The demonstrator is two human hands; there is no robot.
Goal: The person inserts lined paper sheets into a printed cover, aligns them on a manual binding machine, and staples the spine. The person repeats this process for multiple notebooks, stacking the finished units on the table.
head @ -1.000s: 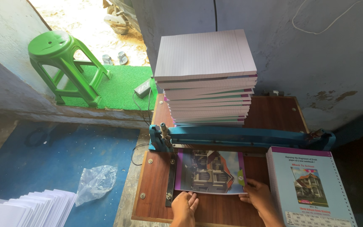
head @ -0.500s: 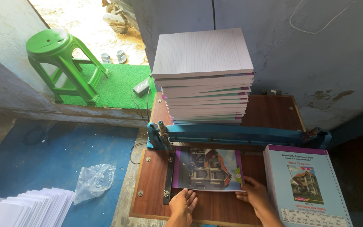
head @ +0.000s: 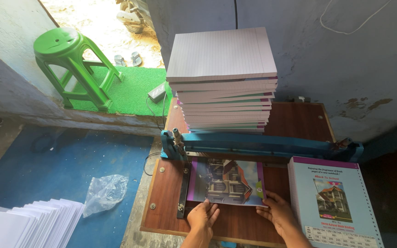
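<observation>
A notebook with a colourful house picture on its cover (head: pixel 226 181) lies flat on the brown wooden table (head: pixel 166 193), its far edge under the blue bar of a cutting machine (head: pixel 263 144). My left hand (head: pixel 203 216) rests flat on the notebook's near left edge. My right hand (head: pixel 276 211) presses the near right corner, fingers spread. Behind the blue bar stands a tall stack of ruled notebooks (head: pixel 224 78). To the right lies a stack of printed light-blue covers (head: pixel 334 202).
A green plastic stool (head: pixel 72 64) stands on a green mat (head: pixel 134 89) by the doorway at the back left. A crumpled clear plastic bag (head: pixel 104 193) and fanned white paper sheets (head: pixel 28 225) lie on the blue floor to the left. A grey wall rises behind the table.
The view has shifted slightly. Both hands stay at the notebook's near edge, hardly moved.
</observation>
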